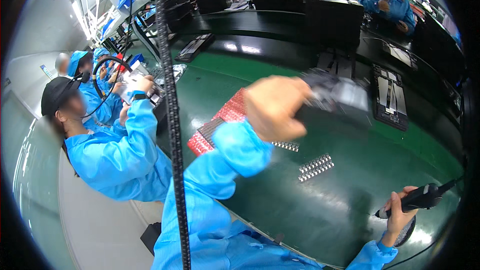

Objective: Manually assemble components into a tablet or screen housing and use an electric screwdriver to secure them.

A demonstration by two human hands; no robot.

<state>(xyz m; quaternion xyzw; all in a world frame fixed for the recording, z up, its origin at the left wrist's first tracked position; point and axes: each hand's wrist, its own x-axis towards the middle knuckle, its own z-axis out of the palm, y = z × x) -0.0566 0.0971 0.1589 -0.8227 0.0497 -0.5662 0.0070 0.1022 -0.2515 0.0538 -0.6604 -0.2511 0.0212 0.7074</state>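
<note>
Head view. Left hand (276,110), blue-sleeved, stretched out above the glossy dark-green table (275,200); grip on the left edge of a black rectangular tray with silver-grey parts (345,92), motion-blurred, finger detail lost. Right hand (398,214) at lower right, grip wrapped round a black cylindrical corded screwdriver (422,197), tip pointing left. Red bubble-wrap sheet (232,107) partly hidden behind left arm. Black-and-white strip of small parts (316,167) on the table, between the hands.
</note>
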